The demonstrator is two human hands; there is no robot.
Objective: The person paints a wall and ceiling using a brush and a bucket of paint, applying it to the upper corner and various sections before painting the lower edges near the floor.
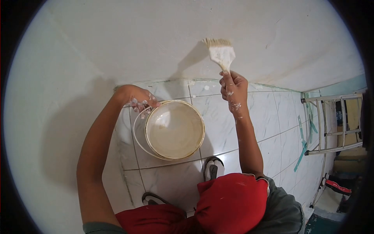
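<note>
My right hand is closed round the handle of a wide paintbrush, its bristles up by the pale wall. White paint coats the brush and spots my hand and wrist. My left hand, also spattered, grips the rim of a round white bucket at its upper left; some of its fingers are hidden. Inside the bucket is whitish paint. Its thin handle hangs down on the left side.
Marbled floor tiles lie below, with white drips near the wall's foot. A metal ladder stands at the right, beside strips of green tape. My sandalled feet are under the bucket's lower edge.
</note>
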